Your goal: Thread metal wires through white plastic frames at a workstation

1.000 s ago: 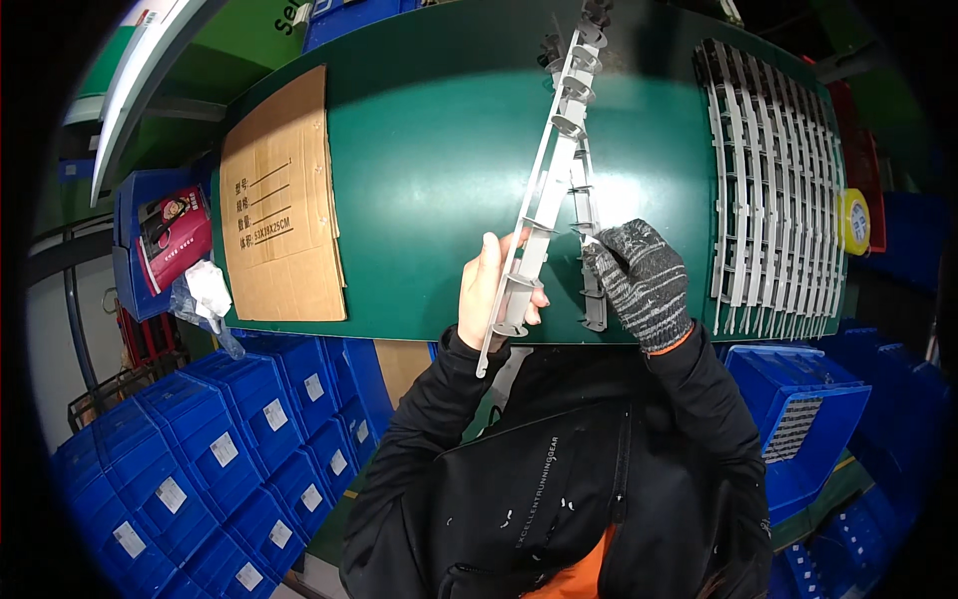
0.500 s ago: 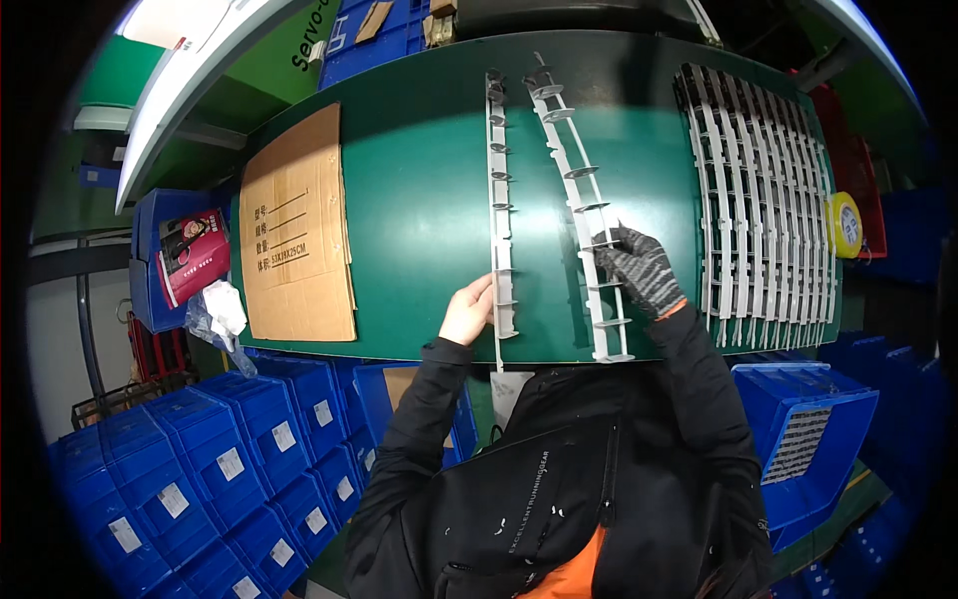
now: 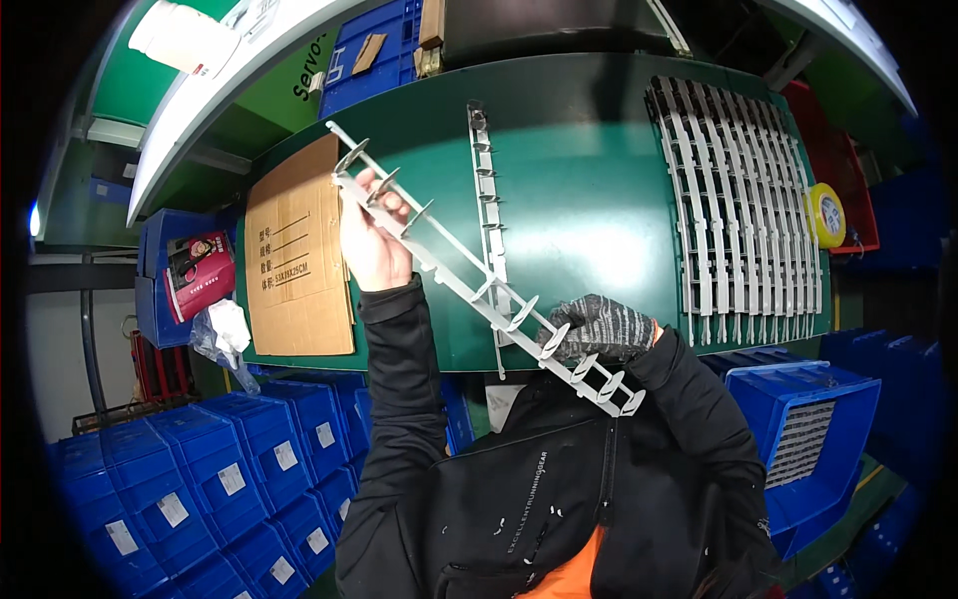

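A long, pale grey slotted strip [image 3: 461, 289] with a thin rod and several dark round fins is raised over the green table, slanting from far left to near right. My bare left hand [image 3: 377, 245] holds it near its far end, palm up with the fingers curled round. Near the other end, my right hand [image 3: 604, 327], in a grey knit glove, has its fingers closed at the strip; the fingertips are partly hidden behind it. A second similar strip [image 3: 491, 215] lies lengthwise on the table, passing beneath the raised one.
Several like strips lie side by side [image 3: 714, 240] on the right, beside a yellow tape roll [image 3: 827, 216]. A flat cardboard sheet [image 3: 294, 299] covers the table's left. Blue crates [image 3: 205, 449] stand below left, and a blue bin [image 3: 828, 399] below right.
The slanted strip has been lifted and swung across to the left. My left hand has left the strip on the table and now holds the raised one's far end. My right hand moved nearer.
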